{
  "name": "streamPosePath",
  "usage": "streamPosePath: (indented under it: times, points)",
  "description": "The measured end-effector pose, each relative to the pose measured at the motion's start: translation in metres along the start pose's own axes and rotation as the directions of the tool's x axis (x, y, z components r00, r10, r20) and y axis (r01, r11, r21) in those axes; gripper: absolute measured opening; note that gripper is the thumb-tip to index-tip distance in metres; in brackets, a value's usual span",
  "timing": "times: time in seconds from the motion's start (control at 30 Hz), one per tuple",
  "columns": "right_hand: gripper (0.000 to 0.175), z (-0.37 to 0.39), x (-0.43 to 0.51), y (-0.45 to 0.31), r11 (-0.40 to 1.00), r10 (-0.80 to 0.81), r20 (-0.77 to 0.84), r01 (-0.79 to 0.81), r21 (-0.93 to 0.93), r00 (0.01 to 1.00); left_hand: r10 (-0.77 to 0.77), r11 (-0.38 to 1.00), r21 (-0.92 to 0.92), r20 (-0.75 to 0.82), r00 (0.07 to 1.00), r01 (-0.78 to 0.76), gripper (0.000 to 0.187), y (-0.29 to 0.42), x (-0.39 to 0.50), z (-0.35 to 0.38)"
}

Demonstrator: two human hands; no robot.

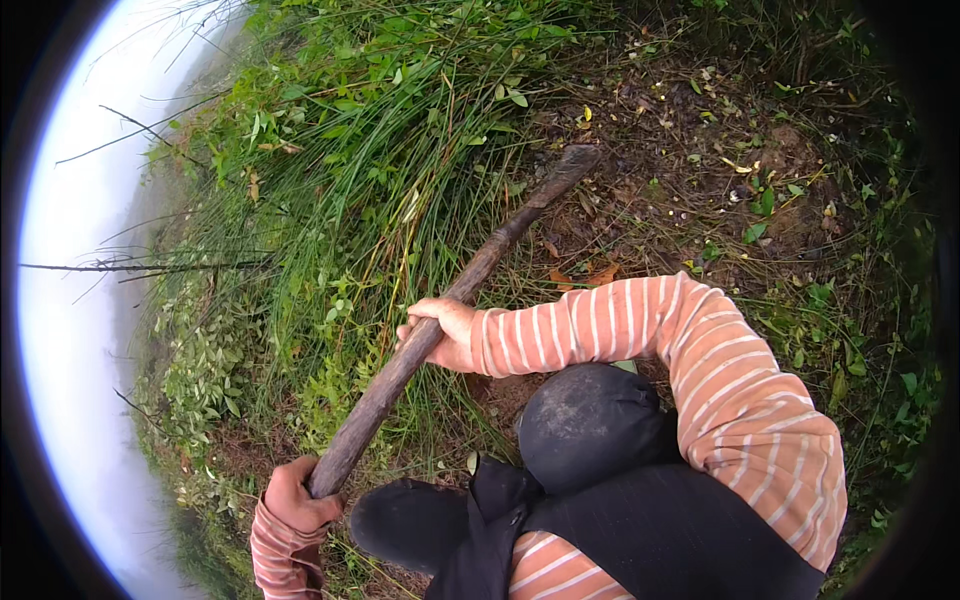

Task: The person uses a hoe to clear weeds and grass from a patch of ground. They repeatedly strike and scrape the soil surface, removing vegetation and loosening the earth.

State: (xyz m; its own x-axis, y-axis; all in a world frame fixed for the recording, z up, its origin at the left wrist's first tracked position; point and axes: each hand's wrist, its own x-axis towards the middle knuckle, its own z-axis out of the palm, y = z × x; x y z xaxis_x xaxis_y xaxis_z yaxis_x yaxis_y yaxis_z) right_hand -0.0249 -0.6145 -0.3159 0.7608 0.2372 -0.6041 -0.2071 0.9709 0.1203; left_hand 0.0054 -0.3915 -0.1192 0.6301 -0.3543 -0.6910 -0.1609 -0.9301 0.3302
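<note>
A thick, weathered wooden handle (375, 405) of a long tool slants from the lower left up towards the bare ground. My left hand (296, 495) grips it close to its butt end. Further along, about mid-shaft, my right hand (442, 332) is wrapped around the wood, with the thumb lying on top. The far end (579, 156) looks dark and flattened and rests against or just over the leaf litter; whether a blade is fixed there cannot be told. Both arms wear orange sleeves with white stripes.
Tall grass and leafy shrubs (375, 172) grow thickly along the left. Brown soil with litter (675, 180) lies ahead and to the right. My dark-clad knees (589, 427) are bent below the handle. Thin bare twigs (150, 266) stick out against a misty sky.
</note>
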Motion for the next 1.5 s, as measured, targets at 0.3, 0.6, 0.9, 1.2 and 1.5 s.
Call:
streamPosePath:
  times: [0.3,0.6,0.9,1.2,1.5]
  points:
    - [0.012,-0.029,-0.071,-0.024,0.946,-0.145,-0.539,-0.042,-0.32,0.83,0.265,0.916,-0.4,0.559,0.785,-0.024,0.029,-0.017,0.038,0.034]
    - [0.008,0.061,0.083,0.192,0.951,0.23,-0.253,-0.272,-0.144,0.94,-0.078,0.997,0.003,-0.032,0.996,0.078,0.026,-0.136,-0.116,-0.027]
    - [0.007,0.126,0.132,0.233,0.89,0.341,-0.003,-0.324,-0.32,0.94,-0.18,0.98,-0.164,-0.518,0.836,0.11,0.027,-0.155,-0.133,0.011]
    - [0.009,0.069,0.087,0.216,0.999,-0.014,-0.068,0.011,-0.046,0.998,-0.037,0.977,-0.213,-0.201,0.979,-0.007,0.035,-0.178,-0.1,-0.047]
    - [0.012,0.027,0.068,0.245,0.999,-0.005,-0.322,0.019,0.041,0.947,0.054,0.938,0.347,-0.08,0.995,-0.024,0.031,-0.169,-0.106,-0.062]
